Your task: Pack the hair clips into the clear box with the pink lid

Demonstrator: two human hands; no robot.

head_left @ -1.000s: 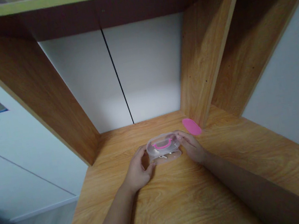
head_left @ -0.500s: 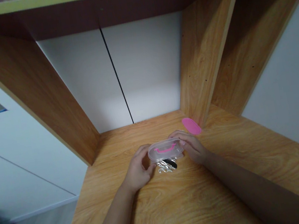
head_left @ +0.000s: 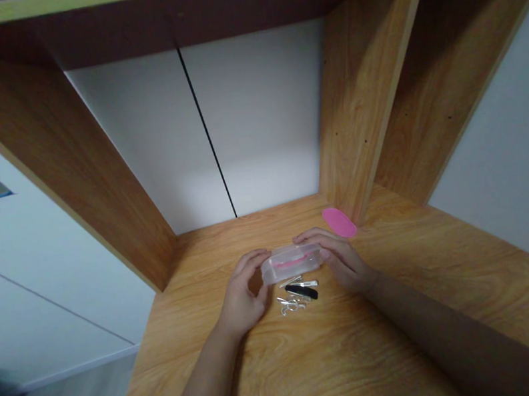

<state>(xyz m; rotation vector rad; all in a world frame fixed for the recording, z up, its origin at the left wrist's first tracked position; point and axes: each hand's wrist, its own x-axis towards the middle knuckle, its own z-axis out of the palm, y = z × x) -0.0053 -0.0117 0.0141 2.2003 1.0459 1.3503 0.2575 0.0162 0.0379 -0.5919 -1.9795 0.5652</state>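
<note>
On the table [head_left: 325,377], at the middle of the frame, I saw small metal tools [head_left: 296,295] lying loose. Just above them my left hand [head_left: 240,300] and right hand [head_left: 344,260] clasped the clear box [head_left: 292,263] at both ends. Farther up and right lay a pink lid [head_left: 339,222].

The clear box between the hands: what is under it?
Beneath the clear box, small silver tools and a black piece lie on the desk. The left hand and right hand cover its ends; its inside cannot be made out.
</note>
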